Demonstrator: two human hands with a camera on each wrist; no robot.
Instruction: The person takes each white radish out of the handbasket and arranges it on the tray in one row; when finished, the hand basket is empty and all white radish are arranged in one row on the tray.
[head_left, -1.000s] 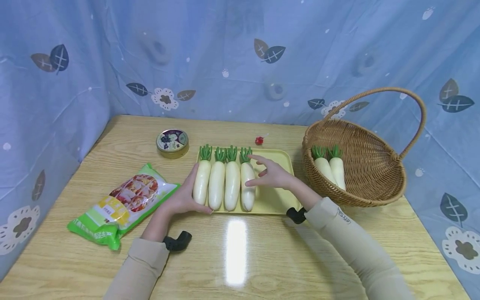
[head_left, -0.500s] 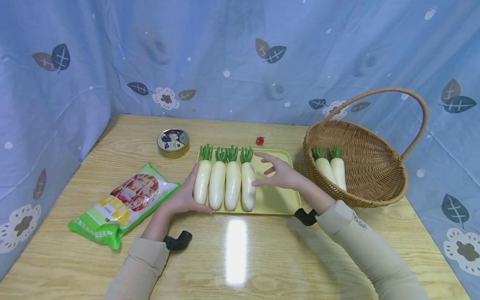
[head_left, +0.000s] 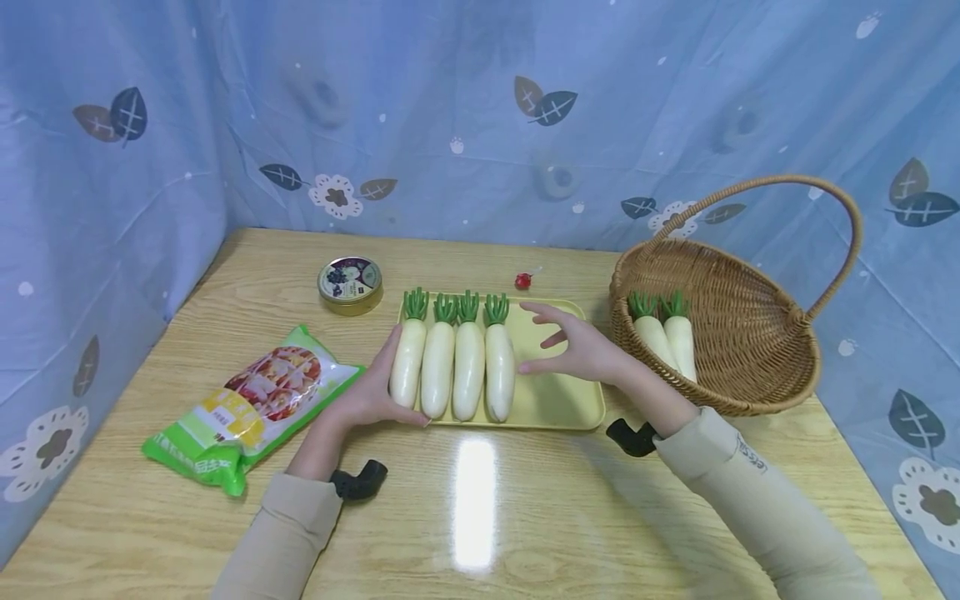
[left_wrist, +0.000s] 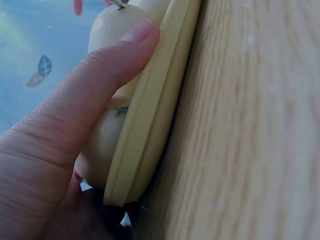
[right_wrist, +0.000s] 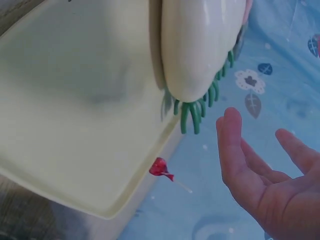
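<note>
Several white radishes with green tops lie side by side on the left part of a yellow tray (head_left: pixel 558 400) in the head view. My left hand (head_left: pixel 367 396) rests against the leftmost radish (head_left: pixel 407 367), its thumb along the tray's front edge. In the left wrist view the thumb of my left hand (left_wrist: pixel 75 115) lies over the tray rim (left_wrist: pixel 145 115); most of its fingers are hidden. My right hand (head_left: pixel 577 350) hovers over the tray, fingers spread, apart from the rightmost radish (head_left: pixel 500 375). Nothing is in my right hand (right_wrist: pixel 280 192) in the right wrist view.
A wicker basket (head_left: pixel 750 333) at the right holds two more radishes (head_left: pixel 681 342). A green and white food bag (head_left: pixel 247 408) lies left of the tray. Behind it sit a round tin (head_left: pixel 350 285) and a red lollipop (head_left: pixel 522 281). Blue curtains (head_left: pixel 450 108) border the table.
My right hand has drawn away to the right from the rightmost radish. My left hand stays by the leftmost one, and the radishes keep their places on the tray.
</note>
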